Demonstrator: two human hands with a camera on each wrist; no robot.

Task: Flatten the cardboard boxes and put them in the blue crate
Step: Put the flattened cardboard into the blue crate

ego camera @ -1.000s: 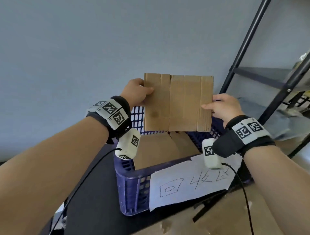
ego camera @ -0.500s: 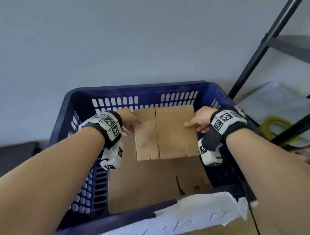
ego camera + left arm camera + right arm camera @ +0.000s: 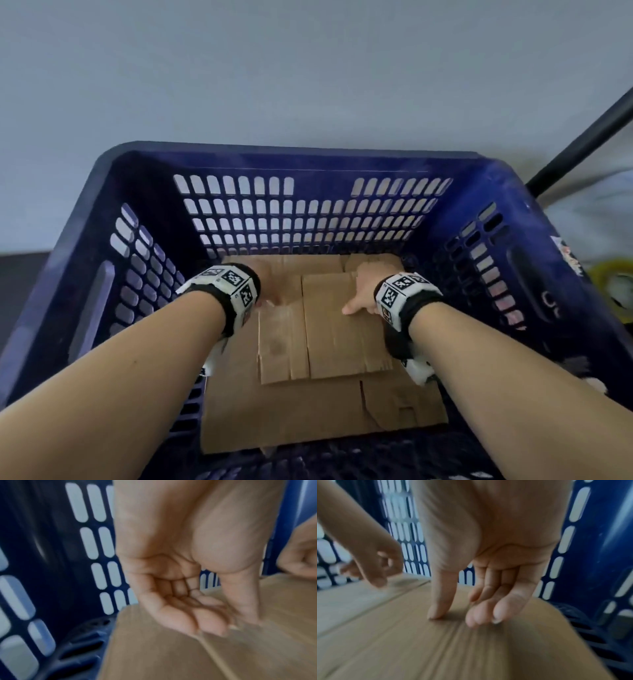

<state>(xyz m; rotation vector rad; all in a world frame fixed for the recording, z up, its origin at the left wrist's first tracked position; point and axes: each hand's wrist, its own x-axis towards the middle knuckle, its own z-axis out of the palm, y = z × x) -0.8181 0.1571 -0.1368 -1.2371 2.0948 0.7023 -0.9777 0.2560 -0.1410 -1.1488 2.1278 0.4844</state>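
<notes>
Cardboard is basically everywhere in the bottom of the blue crate [image 3: 298,161] at this point. A flattened box [image 3: 325,339] lies on top of a bigger flattened sheet [image 3: 308,418] that covers most of the crate floor, so at least two pieces look to be in and flat (there may be more layers underneath, the head view doesn't settle that).

The person has both arms down inside the crate. The left hand [image 3: 270,284] sits at the far left corner of the top box, and in the left wrist view its fingers [image 3: 202,623] are loosely bent with the thumb reaching down to the cardboard, nothing clamped between them as far as the blurry picture shows. The right hand [image 3: 363,291] is at the far right side of the same box, fingers [image 3: 481,616] and thumb spread out and tips touching the surface, not wrapped around anything. So it reads as the box being set down or pressed flat, not carried.

Progress-wise: this box seems pretty much delivered, what's left for it is just letting go and pulling the hands out. Whether more boxes are waiting outside the crate can't be told, since no view shows anything but the crate, a wall [image 3: 308,68] and a dark pole [image 3: 582,144] off to the right.
</notes>
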